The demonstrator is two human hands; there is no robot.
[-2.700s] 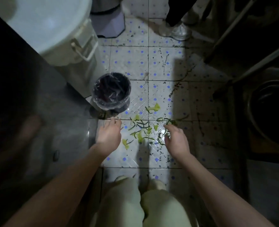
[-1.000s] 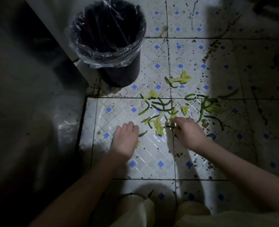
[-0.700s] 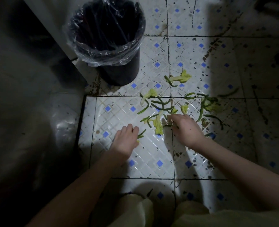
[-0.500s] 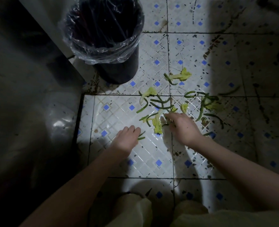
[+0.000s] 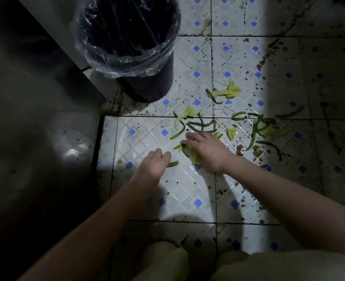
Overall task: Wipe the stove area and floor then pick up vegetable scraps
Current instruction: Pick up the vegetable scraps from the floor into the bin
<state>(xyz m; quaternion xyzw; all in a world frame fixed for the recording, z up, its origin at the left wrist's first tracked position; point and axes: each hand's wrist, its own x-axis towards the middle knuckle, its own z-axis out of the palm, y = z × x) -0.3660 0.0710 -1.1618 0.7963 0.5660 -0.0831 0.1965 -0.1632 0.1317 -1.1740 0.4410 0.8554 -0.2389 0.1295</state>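
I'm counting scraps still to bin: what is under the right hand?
Under the right hand a pale leaf piece and a green bean stick out at the thumb side. Anything further beneath the palm is covered.

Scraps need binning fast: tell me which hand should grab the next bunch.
Right. The right hand already rests on the leaf and beans; the left hand sits beside one lone bean.

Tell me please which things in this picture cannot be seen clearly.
Head view:
- Inside of the bin: too dark, and its far rim is cut off by the top edge.
- Scraps under the right hand: the palm covers them.
- Left hand: grip hidden by its curled fingers.
- Beans at right: lost in shadow.
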